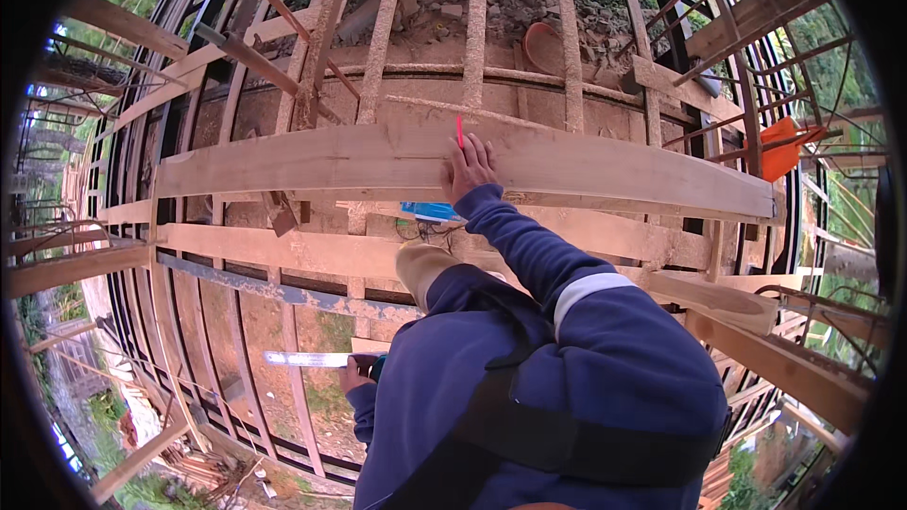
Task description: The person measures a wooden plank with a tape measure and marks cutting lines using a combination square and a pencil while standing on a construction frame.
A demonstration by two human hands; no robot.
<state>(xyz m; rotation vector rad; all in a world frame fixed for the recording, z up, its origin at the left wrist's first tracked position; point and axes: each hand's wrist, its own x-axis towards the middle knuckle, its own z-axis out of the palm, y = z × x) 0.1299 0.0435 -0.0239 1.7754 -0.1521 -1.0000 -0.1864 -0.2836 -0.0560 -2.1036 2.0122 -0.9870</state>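
A long wooden plank spans the view in front of me, raised over the joists. My right hand rests on its face near the middle. A thin red pencil stands up from between those fingers, its point hidden. Low at my left side, my left hand is closed round the dark green stock of a try square, whose silver blade sticks out to the left. My body partly hides this hand.
Open joists with gaps between them surround me over bare soil. Below the plank lies a bright blue object with dark cords. An orange piece hangs at the right beside steel rods. Beams cross at the right.
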